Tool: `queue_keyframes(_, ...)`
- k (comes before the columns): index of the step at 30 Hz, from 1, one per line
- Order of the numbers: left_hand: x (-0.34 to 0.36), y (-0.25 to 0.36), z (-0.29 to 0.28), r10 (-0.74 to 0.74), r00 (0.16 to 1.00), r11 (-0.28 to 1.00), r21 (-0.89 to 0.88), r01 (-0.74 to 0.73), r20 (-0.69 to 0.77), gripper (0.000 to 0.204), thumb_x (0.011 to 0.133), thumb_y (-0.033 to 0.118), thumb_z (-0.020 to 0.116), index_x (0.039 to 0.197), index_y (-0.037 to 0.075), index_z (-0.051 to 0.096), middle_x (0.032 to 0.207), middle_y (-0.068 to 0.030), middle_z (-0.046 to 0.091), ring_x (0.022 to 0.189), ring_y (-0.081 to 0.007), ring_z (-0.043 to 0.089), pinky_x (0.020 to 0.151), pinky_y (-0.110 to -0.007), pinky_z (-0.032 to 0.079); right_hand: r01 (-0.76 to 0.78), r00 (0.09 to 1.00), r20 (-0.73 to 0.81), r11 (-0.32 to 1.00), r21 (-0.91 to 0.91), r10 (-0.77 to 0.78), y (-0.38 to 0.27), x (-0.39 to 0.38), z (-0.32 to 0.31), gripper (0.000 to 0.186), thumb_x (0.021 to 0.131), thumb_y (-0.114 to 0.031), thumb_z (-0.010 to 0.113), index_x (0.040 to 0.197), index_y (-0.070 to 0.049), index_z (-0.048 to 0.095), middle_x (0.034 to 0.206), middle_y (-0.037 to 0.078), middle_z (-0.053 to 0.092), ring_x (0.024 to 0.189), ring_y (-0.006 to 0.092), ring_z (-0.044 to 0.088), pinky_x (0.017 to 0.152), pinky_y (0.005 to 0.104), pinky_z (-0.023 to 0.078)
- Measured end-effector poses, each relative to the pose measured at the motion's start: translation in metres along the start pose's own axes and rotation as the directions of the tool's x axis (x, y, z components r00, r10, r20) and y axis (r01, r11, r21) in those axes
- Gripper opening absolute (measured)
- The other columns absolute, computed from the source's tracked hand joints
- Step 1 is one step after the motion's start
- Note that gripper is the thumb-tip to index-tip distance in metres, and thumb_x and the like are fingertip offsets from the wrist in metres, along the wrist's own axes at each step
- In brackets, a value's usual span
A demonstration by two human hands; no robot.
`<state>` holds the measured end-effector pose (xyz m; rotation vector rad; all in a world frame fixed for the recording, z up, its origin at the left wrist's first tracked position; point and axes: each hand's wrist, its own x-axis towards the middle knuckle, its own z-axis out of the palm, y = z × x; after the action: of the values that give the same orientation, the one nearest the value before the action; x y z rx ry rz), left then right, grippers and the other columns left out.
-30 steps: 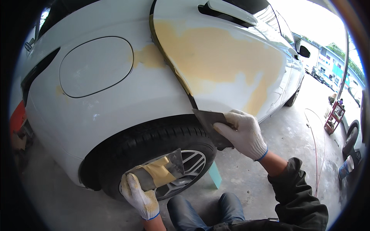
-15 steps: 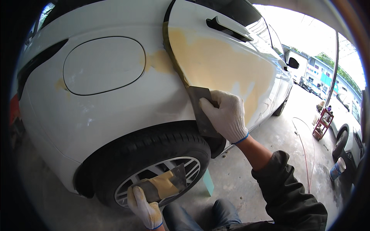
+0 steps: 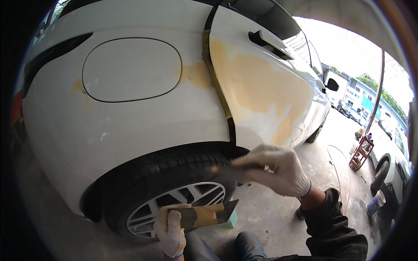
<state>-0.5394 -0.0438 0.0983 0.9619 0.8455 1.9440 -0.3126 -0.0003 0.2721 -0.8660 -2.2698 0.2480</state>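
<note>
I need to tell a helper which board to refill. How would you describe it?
Start at the white car's rear wheel. Just below its spokes, the gloved left hand holds a flat board. Unlike the blade in the right hand, it carries a yellow-tan putty smear.

Daylight pours in from the open yard at the upper right, where the sky is blown out to plain white. It lays a soft sheen on the white car, while the wheel arch and the ground under it sit in shade. The gloved right hand is smeared by motion blur — the left hand is sharper. Fisheye distortion bends straight edges, and a dark vignette rings the frame.
</note>
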Motion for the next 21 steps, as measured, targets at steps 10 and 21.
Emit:
queue_keyframes(10,0.024,-0.004,0.007,0.050,0.967,0.992,-0.102,-0.078,-0.250,0.035,0.102,0.030,0.048,0.108,-0.004,0.056,0.103,-0.0110,0.060,0.095,-0.0188,0.060,0.081,-0.030,0.054,-0.083,0.993,0.067,0.968,-0.238,0.102,0.021,-0.042,-0.010,0.023,0.085,-0.015,0.073,0.108,-0.014,0.076,0.084,0.005,0.064,0.070,0.0174,0.063,0.062,0.0285,0.052)
queue_keyframes(21,-0.008,-0.065,-0.054,0.408,0.898,0.713,0.558,-0.425,0.163,0.026,0.088,-0.005,0.062,0.114,-0.004,0.061,0.110,-0.0242,0.063,0.091,-0.0417,0.063,0.084,-0.044,0.052,-0.359,0.757,-0.653,0.817,-0.451,-0.028,0.025,0.005,0.047,0.017,0.079,-0.015,0.073,0.072,-0.002,0.064,0.057,0.011,0.051,0.045,0.0200,0.050,0.048,0.0319,0.041)
